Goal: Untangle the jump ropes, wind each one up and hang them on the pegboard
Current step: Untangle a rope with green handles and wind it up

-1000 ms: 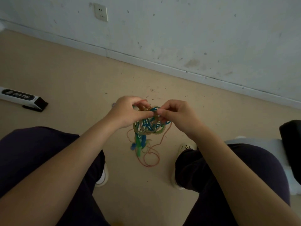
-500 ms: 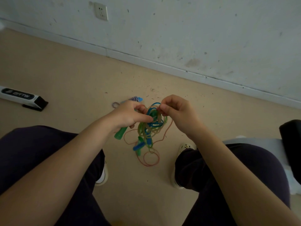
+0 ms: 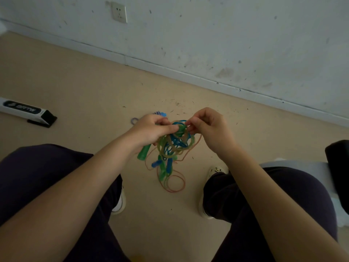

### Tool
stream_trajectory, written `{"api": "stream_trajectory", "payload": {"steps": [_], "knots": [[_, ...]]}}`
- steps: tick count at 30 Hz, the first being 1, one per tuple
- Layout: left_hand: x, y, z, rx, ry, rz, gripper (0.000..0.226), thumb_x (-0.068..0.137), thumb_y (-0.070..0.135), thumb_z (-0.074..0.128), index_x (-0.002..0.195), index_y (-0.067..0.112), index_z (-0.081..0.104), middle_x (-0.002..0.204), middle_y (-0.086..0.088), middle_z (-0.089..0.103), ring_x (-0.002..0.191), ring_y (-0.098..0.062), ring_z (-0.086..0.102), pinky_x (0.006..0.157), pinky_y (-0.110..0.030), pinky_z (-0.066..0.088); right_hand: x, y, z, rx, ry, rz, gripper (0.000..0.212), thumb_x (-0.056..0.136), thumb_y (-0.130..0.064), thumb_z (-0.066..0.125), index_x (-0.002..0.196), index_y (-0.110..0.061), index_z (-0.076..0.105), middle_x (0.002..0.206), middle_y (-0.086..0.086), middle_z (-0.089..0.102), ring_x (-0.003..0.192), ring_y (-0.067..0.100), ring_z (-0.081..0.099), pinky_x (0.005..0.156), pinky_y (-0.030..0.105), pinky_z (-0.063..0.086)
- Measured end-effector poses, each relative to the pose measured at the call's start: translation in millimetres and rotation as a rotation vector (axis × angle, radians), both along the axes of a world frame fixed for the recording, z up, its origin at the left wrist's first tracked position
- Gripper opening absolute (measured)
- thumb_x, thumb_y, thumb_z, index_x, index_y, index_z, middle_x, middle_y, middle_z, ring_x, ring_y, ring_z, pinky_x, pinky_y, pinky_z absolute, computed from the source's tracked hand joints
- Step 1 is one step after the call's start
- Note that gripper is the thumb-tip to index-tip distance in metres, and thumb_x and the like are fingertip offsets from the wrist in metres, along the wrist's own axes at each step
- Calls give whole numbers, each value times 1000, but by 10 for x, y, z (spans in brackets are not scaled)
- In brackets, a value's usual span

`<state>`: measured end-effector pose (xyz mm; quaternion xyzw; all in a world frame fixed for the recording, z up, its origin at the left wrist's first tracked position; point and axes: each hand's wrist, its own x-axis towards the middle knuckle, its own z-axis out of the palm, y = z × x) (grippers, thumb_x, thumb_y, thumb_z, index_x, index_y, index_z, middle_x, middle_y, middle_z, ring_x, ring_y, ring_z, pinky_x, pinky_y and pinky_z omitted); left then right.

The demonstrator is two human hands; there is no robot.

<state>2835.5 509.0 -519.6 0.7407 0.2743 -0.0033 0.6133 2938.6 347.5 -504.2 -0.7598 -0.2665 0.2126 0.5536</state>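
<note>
A tangle of jump ropes [image 3: 174, 146] in green, blue and thin orange cord hangs between my knees above the floor. My left hand [image 3: 151, 130] grips the top of the tangle, and a green handle [image 3: 144, 153] sticks out below its palm. My right hand [image 3: 207, 127] pinches a strand at the top right of the knot. Blue and green handles [image 3: 164, 167] dangle under the tangle, and orange loops [image 3: 174, 183] trail to the floor. No pegboard is in sight.
A striped blue-and-white rope [image 3: 136, 120] lies on the beige floor behind my left hand. A white and black box [image 3: 26, 111] rests on the floor at the left. The white wall [image 3: 207, 35] with a socket [image 3: 119, 12] runs behind. A dark object [image 3: 338, 171] sits at the right edge.
Both hands have lifted slightly and kept working the top of the knot. A green handle has come free under my left hand, and the tangle has loosened and hangs lower.
</note>
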Motion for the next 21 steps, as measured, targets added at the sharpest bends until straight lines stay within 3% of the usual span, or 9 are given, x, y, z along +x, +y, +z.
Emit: {"api": "stream_trajectory", "payload": {"steps": [4, 6, 9, 12, 17, 21], "knots": [[3, -56, 18, -78, -65, 71, 19, 84, 26, 77, 86, 11, 65, 58, 8, 60, 43, -5, 48, 47, -26, 36, 37, -8, 29, -70, 11, 3, 7, 92, -10, 61, 88, -15, 64, 80, 1, 71, 67, 10, 62, 64, 27, 52], [8, -67, 20, -30, -53, 111, 19, 84, 25, 78, 87, 10, 66, 61, 6, 62, 47, -8, 50, 47, -26, 37, 15, 0, 25, -133, -34, 58, 3, 86, -19, 71, 87, -19, 68, 74, 3, 67, 65, 7, 58, 62, 29, 49], [4, -74, 25, 26, -46, 124, 18, 83, 26, 78, 84, 14, 65, 65, 6, 63, 53, -7, 54, 49, -25, 40, -7, 12, 23, -246, -151, 82, 14, 79, -23, 81, 82, -23, 67, 53, -9, 47, 46, 1, 41, 50, 20, 35], [-1, -85, 45, 64, -52, 84, 20, 83, 27, 79, 87, 12, 66, 72, 4, 62, 55, -6, 55, 47, -19, 40, 13, 21, 50, -300, -177, 61, 18, 77, -22, 82, 77, -26, 65, 42, -13, 40, 39, 3, 34, 46, 20, 27], [-2, -79, 77, 88, -31, 57, 19, 85, 28, 77, 89, 13, 66, 72, 5, 61, 51, -6, 50, 45, -22, 39, -15, 16, 48, -232, -151, 7, 17, 79, -18, 81, 74, -23, 65, 44, -12, 43, 39, 2, 36, 48, 21, 32], [3, -60, 58, 95, 6, 95, 32, 85, 28, 76, 94, -1, 67, 65, 6, 60, 46, -6, 44, 42, -22, 35, -108, 21, 23, -182, -160, 32, 24, 80, -14, 80, 69, -21, 60, 44, -12, 43, 40, 3, 36, 46, 17, 30]]}}
